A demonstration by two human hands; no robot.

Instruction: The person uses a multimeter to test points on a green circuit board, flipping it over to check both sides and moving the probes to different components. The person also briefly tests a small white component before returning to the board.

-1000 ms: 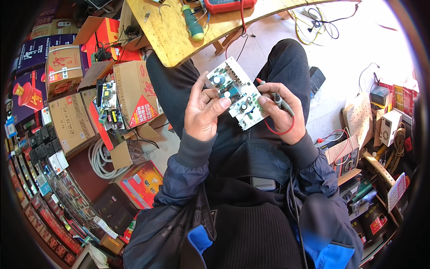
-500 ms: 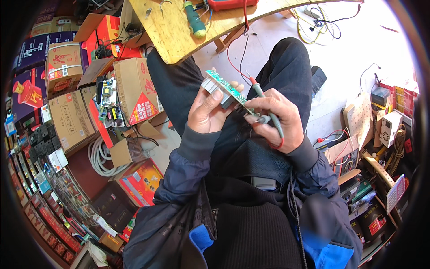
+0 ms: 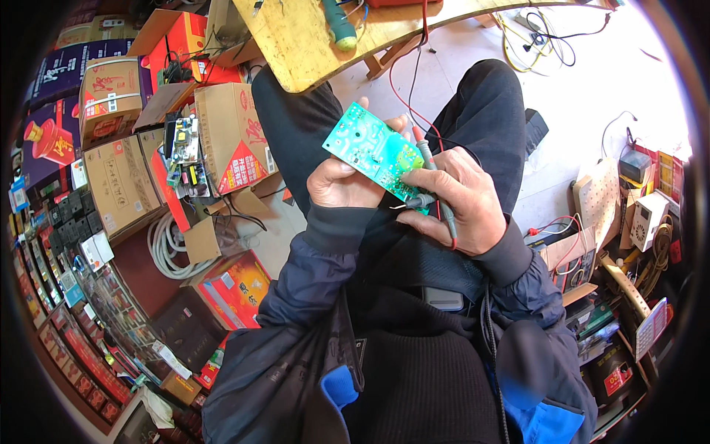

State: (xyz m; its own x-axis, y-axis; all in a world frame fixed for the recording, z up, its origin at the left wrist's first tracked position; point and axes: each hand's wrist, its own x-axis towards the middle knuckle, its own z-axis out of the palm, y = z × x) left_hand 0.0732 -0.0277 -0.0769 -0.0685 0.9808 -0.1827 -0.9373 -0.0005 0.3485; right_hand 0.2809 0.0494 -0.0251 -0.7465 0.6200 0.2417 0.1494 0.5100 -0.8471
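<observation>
Turned over since a second ago, now green solder side up: circuit board (image 3: 370, 148) held above dark trousers (image 3: 477, 103).
Supported from below by the left hand (image 3: 346, 185), palm up and closed on the board, most fingers hidden beneath; component side out of sight. Clasped at the near right corner by the right hand (image 3: 467, 198), back upward, index finger laid on the board, grey test probes (image 3: 427, 156) gripped alongside; tip contact hard to tell. Cut off above: yellow counter (image 3: 299, 53), green screwdriver (image 3: 339, 29).

The board (image 3: 372, 152) partly hides the left hand (image 3: 339, 185). On the tabletop (image 3: 292, 55), near its edge, a green handle (image 3: 339, 26) is cropped.
</observation>
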